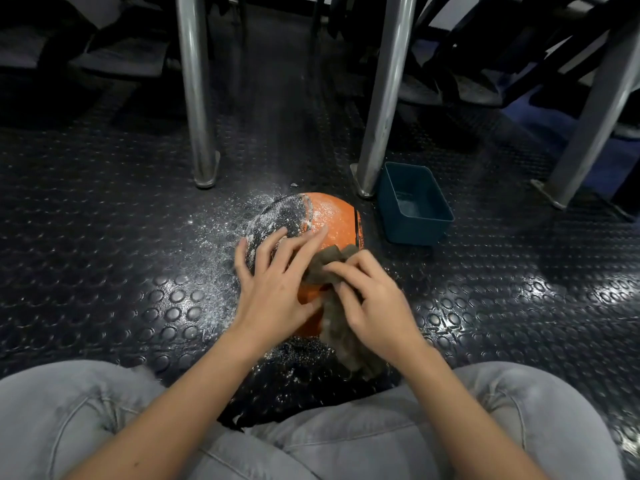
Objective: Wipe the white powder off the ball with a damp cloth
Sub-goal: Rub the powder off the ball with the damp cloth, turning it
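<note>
Head view: left hand [273, 292] rests on ball [334, 216], right hand [375, 304] grips cloth [327, 259].

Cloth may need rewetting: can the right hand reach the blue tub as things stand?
Probably yes. The tub sits open-topped just right of the ball, nothing between it and the right hand holding the cloth.

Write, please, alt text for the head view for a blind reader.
A person's right hand holds a brown cloth against an orange and black ball dusted with white powder, the left hand resting on it. A blue tub stands nearby.
</note>
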